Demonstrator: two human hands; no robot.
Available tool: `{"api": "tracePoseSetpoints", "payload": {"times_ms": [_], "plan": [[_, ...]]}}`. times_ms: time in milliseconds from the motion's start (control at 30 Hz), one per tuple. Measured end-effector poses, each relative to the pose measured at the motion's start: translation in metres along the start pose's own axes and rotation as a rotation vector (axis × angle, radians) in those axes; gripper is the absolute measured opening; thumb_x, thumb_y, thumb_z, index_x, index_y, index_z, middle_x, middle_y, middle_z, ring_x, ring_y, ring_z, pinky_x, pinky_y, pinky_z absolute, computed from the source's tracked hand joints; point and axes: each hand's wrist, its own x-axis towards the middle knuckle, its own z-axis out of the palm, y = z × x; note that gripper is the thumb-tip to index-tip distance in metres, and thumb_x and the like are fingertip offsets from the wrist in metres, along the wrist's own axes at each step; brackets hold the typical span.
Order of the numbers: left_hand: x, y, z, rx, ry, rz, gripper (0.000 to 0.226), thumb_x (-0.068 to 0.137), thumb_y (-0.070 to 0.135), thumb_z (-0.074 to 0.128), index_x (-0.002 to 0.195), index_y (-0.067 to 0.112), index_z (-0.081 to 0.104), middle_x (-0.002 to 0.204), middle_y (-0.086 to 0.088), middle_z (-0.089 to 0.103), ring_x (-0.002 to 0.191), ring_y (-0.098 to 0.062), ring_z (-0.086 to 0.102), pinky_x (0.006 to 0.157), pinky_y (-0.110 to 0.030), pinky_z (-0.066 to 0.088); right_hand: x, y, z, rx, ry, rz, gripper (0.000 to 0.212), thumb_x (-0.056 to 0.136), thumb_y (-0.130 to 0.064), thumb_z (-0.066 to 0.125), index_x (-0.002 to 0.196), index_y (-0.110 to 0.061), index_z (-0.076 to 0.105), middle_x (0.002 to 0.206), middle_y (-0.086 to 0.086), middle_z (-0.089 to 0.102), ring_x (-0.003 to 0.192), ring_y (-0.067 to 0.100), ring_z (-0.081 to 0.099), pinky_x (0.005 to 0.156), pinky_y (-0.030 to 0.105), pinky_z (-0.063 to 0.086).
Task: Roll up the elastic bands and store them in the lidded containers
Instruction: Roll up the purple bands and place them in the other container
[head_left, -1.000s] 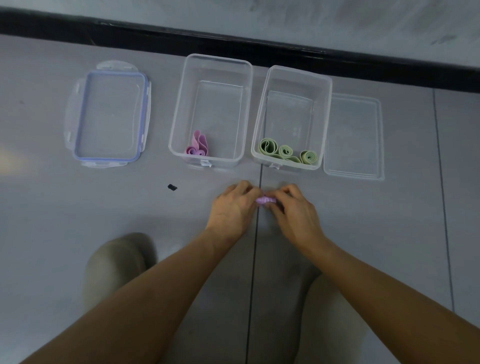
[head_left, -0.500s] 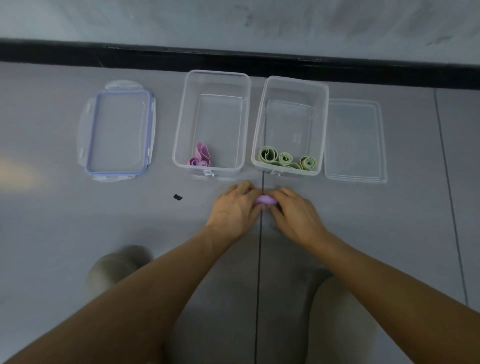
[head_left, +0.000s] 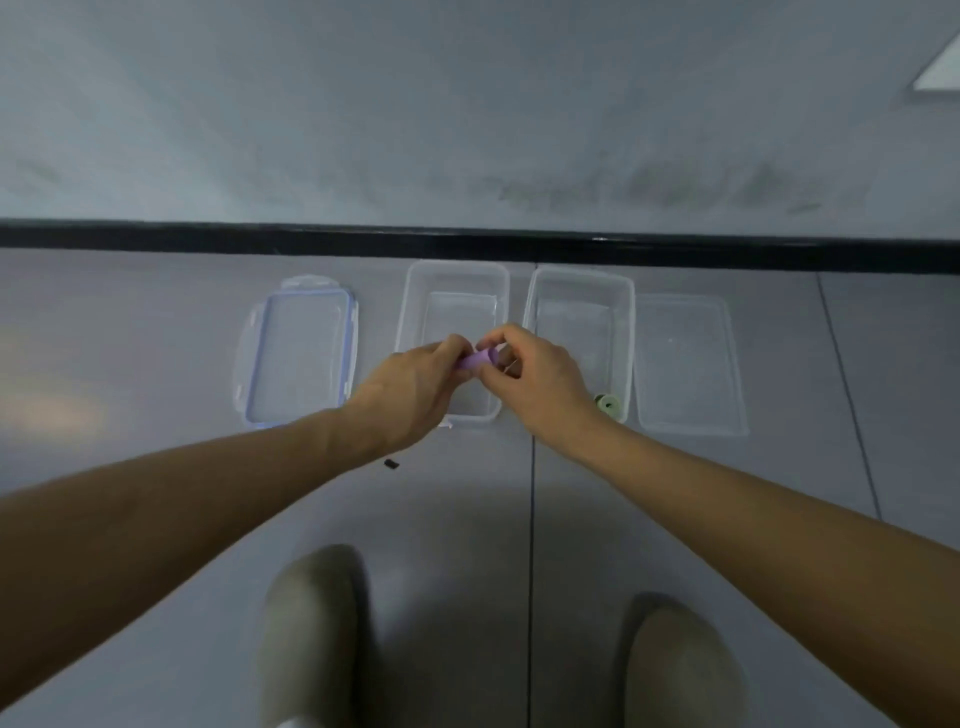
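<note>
Pinching a rolled purple band (head_left: 477, 359) between them, left hand (head_left: 415, 389) and right hand (head_left: 537, 384) obscure the left container (head_left: 454, 280); right container (head_left: 579, 291) and both lids flank.

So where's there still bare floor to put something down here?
Bare floor lies left of the blue-rimmed lid, right of the clear lid, and in front of the boxes except for a small black bit. The row of lids and two boxes is crowded, both hands over it.
</note>
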Motion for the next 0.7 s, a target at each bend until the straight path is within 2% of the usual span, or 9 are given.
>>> {"api": "tracePoseSetpoints", "payload": {"times_ms": [133, 267, 333, 400, 467, 533, 600, 700], "plan": [[0.016, -0.008, -0.017, 0.071, 0.012, -0.066, 0.018, 0.103, 0.037, 0.038, 0.109, 0.020, 0.039, 0.084, -0.003, 0.062, 0.061, -0.017, 0.058, 0.057, -0.031, 0.048, 0.031, -0.021, -0.014, -0.099, -0.069, 0.006, 0.025, 0.093, -0.045, 0.061, 0.110, -0.026, 0.060, 0.088, -0.013, 0.063, 0.076, 0.000, 0.059, 0.067, 0.017, 0.044], [0.031, -0.023, -0.007, -0.025, 0.061, -0.129, 0.025, 0.102, 0.043, 0.036, 0.111, 0.022, 0.044, 0.079, 0.001, 0.060, 0.058, -0.013, 0.056, 0.053, -0.023, 0.040, 0.055, -0.018, -0.006, -0.158, -0.087, 0.028, 0.027, 0.092, -0.049, 0.061, 0.106, -0.026, 0.062, 0.089, -0.012, 0.063, 0.080, 0.005, 0.061, 0.071, 0.023, 0.051], [0.035, -0.038, 0.005, -0.033, 0.040, -0.120, 0.028, 0.100, 0.045, 0.043, 0.116, 0.024, 0.051, 0.089, 0.001, 0.065, 0.071, -0.016, 0.062, 0.063, -0.028, 0.050, 0.059, -0.006, 0.008, -0.251, -0.110, 0.016, 0.023, 0.093, -0.042, 0.063, 0.106, -0.023, 0.062, 0.090, -0.009, 0.065, 0.080, 0.010, 0.062, 0.072, 0.026, 0.052], [0.032, -0.058, 0.019, 0.009, 0.022, -0.083, 0.028, 0.097, 0.034, 0.056, 0.123, 0.025, 0.057, 0.108, -0.001, 0.068, 0.091, -0.022, 0.065, 0.081, -0.038, 0.054, 0.058, 0.010, 0.024, -0.370, -0.146, -0.019, 0.020, 0.093, -0.035, 0.063, 0.108, -0.022, 0.062, 0.093, -0.005, 0.067, 0.081, 0.014, 0.063, 0.073, 0.030, 0.052], [0.023, -0.074, 0.031, 0.060, 0.007, -0.064, 0.037, 0.094, 0.016, 0.061, 0.130, 0.022, 0.057, 0.120, -0.004, 0.066, 0.103, -0.026, 0.063, 0.091, -0.041, 0.052, 0.055, 0.025, 0.038, -0.480, -0.196, -0.055, 0.019, 0.093, -0.031, 0.062, 0.109, -0.021, 0.060, 0.096, 0.000, 0.070, 0.083, 0.020, 0.064, 0.072, 0.033, 0.051], [0.016, -0.085, 0.041, 0.138, -0.029, -0.008, 0.050, 0.087, 0.000, 0.059, 0.134, 0.019, 0.056, 0.124, -0.005, 0.064, 0.105, -0.029, 0.060, 0.092, -0.042, 0.051, 0.054, 0.036, 0.049, -0.582, -0.276, -0.084, 0.019, 0.094, -0.030, 0.059, 0.110, -0.018, 0.058, 0.097, 0.005, 0.069, 0.085, 0.025, 0.062, 0.068, 0.033, 0.046], [0.013, -0.088, 0.045, 0.209, -0.074, 0.027, 0.060, 0.084, -0.004, 0.054, 0.139, 0.018, 0.051, 0.131, -0.005, 0.060, 0.111, -0.029, 0.055, 0.095, -0.042, 0.047, 0.055, 0.043, 0.055, -0.645, -0.338, -0.099, 0.020, 0.095, -0.030, 0.058, 0.110, -0.017, 0.058, 0.100, 0.009, 0.069, 0.089, 0.030, 0.063, 0.069, 0.034, 0.046], [0.015, -0.083, 0.047, 0.270, -0.154, 0.036, 0.065, 0.086, 0.001, 0.052, 0.148, 0.017, 0.037, 0.147, -0.005, 0.047, 0.130, -0.027, 0.042, 0.111, -0.037, 0.033, 0.060, 0.048, 0.058, -0.673, -0.368, -0.113, 0.022, 0.095, -0.034, 0.059, 0.106, -0.016, 0.059, 0.099, 0.010, 0.069, 0.089, 0.032, 0.063, 0.071, 0.036, 0.048]]}}
